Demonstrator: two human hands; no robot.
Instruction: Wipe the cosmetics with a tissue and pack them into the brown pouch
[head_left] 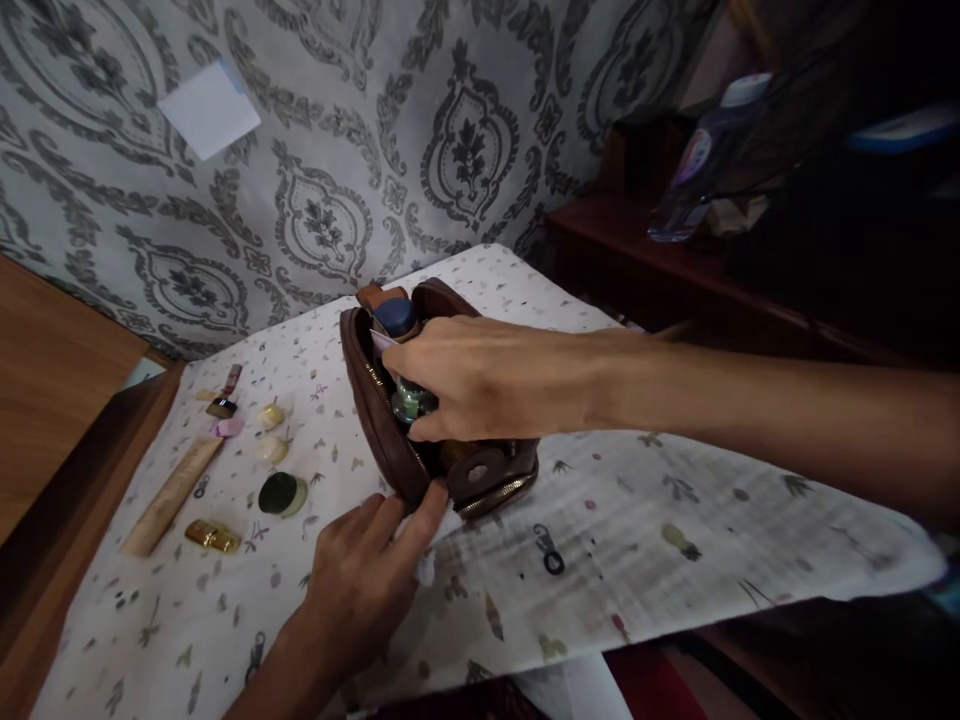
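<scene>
Two hands meet at the brown zippered pouch (379, 425), which lies lengthwise far to near: our right hand (416, 395), nearer its contents, reaches across from the right, half-closed around a green container (411, 402), while our left hand (367, 560) curls at its near end, thumb touching, grip unclear to us. Leftward, we have open cloth-covered surface (637, 540) before the dark-lidded jar (280, 493); the surface's edge runs toward us.

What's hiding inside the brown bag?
The brown bag holds a blue-topped item and a green glassy item by the right hand. That hand and the bag's walls cover the rest, so what lies deeper can't be seen.
</scene>
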